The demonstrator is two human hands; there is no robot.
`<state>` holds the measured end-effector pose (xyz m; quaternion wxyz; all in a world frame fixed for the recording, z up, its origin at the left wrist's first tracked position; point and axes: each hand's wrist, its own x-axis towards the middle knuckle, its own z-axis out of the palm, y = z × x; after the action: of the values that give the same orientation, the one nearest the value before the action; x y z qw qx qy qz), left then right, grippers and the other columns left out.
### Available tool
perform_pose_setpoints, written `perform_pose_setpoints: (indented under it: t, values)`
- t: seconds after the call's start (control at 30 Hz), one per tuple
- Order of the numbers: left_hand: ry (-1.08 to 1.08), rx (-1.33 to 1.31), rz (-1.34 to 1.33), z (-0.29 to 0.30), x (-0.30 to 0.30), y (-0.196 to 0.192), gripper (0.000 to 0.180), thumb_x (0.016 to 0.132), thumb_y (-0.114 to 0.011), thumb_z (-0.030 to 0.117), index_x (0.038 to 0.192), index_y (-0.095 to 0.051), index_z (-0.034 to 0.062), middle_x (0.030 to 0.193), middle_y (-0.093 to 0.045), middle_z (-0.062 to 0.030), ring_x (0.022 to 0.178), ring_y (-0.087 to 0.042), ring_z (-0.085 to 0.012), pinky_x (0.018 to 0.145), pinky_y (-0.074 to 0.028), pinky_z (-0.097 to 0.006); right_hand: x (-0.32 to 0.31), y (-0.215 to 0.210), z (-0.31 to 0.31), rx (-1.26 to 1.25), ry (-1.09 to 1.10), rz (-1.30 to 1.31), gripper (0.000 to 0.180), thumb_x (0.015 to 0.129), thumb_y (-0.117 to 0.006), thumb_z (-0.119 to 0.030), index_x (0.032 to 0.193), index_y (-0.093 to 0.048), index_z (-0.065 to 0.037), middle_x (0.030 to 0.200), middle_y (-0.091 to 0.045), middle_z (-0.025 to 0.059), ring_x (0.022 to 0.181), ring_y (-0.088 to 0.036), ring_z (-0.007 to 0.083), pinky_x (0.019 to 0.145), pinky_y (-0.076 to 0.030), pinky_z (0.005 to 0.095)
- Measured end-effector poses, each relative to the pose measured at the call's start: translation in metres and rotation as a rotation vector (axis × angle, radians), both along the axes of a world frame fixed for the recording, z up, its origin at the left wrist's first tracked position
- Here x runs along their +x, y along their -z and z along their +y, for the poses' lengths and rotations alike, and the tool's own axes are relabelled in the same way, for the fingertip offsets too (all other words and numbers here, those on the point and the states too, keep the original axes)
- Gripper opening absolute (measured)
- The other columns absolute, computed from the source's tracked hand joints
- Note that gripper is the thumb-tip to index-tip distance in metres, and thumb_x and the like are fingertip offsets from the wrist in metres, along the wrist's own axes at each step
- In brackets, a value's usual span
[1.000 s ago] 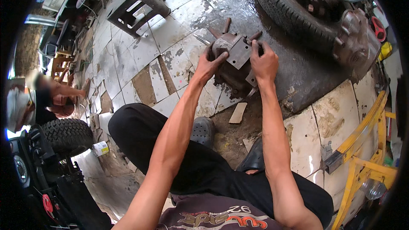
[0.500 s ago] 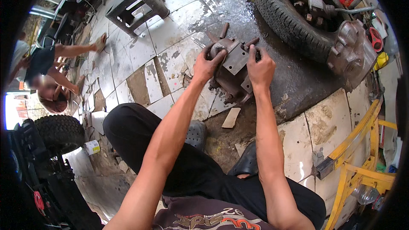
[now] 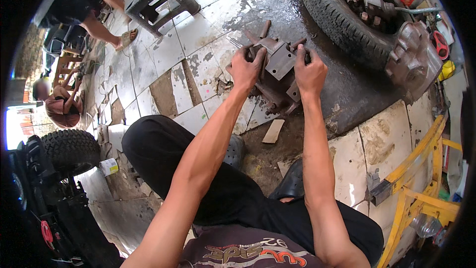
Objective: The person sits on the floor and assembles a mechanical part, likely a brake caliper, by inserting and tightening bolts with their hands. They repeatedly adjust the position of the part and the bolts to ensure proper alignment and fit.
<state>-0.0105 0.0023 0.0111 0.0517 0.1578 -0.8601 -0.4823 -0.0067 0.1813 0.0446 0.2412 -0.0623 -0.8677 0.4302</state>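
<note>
A greasy metal housing point(image 3: 273, 83), with a flat drilled plate point(image 3: 281, 62) on its upper face and bars sticking out at the top, stands on the floor in front of me. My left hand point(image 3: 245, 73) is closed at its left side, thumb and forefinger curled against the upper left part. At the right edge of the plate is my right hand point(image 3: 311, 73), fingers bent and thumb close to a short bar point(image 3: 298, 43). What lies between those right fingertips is hidden. Both hands have darkened fingertips.
A tyre point(image 3: 342, 25) holding metal parts lies at the far right, beside another casting point(image 3: 414, 62). A dark plastic stool point(image 3: 161, 0) stands far left. One person point(image 3: 96, 17) stands beyond it; another point(image 3: 64, 106) crouches. A yellow metal frame point(image 3: 416, 164) is near right.
The standing person at far left has come closer, with a sandalled foot now near the stool. My left fingers have shifted slightly on the housing, and my right fingers sit lower beside the bar.
</note>
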Motion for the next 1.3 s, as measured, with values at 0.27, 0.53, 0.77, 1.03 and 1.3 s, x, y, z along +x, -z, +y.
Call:
perform_pose_setpoints:
  t: [0.27, 0.53, 0.77, 1.03, 1.3]
  values:
    - [0.048, 0.043, 0.029, -0.010, 0.001, 0.004, 0.076, 0.081, -0.083, 0.043, 0.133, -0.053, -0.0031, 0.122, -0.065, -0.0189, 0.112, -0.063, -0.0261, 0.098, -0.049, -0.036, 0.001, -0.002, 0.000, 0.067, -0.005, -0.024, 0.035, 0.097, -0.061, -0.036, 0.091, -0.070, -0.002, 0.084, -0.070, 0.0240, 0.083, -0.067, 0.0450, 0.071, -0.052, 0.0486]
    - [0.133, 0.184, 0.122, -0.010, 0.003, 0.002, 0.067, 0.079, -0.082, 0.047, 0.119, -0.063, -0.0034, 0.106, -0.070, -0.0200, 0.098, -0.068, -0.0275, 0.092, -0.050, -0.040, 0.005, -0.002, 0.004, 0.006, -0.027, -0.016, 0.034, 0.097, -0.061, -0.035, 0.091, -0.070, -0.003, 0.084, -0.071, 0.0213, 0.081, -0.068, 0.0439, 0.071, -0.052, 0.0480]
    - [0.234, 0.235, 0.118, -0.012, 0.002, 0.014, 0.079, 0.077, -0.081, 0.055, 0.133, -0.058, 0.0026, 0.113, -0.070, -0.0171, 0.102, -0.068, -0.0278, 0.094, -0.050, -0.040, 0.003, 0.006, 0.008, 0.030, -0.035, 0.032, 0.033, 0.097, -0.060, -0.035, 0.091, -0.070, -0.003, 0.084, -0.071, 0.0210, 0.081, -0.068, 0.0436, 0.071, -0.052, 0.0484]
    - [0.168, 0.260, -0.005, -0.017, 0.004, 0.009, 0.070, 0.083, -0.075, 0.054, 0.133, -0.061, 0.0059, 0.116, -0.070, -0.0172, 0.109, -0.066, -0.0273, 0.095, -0.050, -0.038, 0.000, 0.008, 0.004, 0.020, -0.028, 0.041, 0.035, 0.096, -0.061, -0.034, 0.090, -0.070, -0.001, 0.082, -0.069, 0.0245, 0.080, -0.067, 0.0459, 0.069, -0.052, 0.0494]
    - [0.090, 0.195, -0.036, -0.013, 0.000, 0.006, 0.065, 0.084, -0.075, 0.053, 0.127, -0.064, 0.0064, 0.116, -0.070, -0.0175, 0.109, -0.066, -0.0301, 0.095, -0.050, -0.038, 0.003, 0.001, 0.002, 0.042, -0.017, 0.003, 0.033, 0.096, -0.061, -0.032, 0.091, -0.070, -0.001, 0.083, -0.069, 0.0251, 0.080, -0.067, 0.0459, 0.070, -0.051, 0.0511]
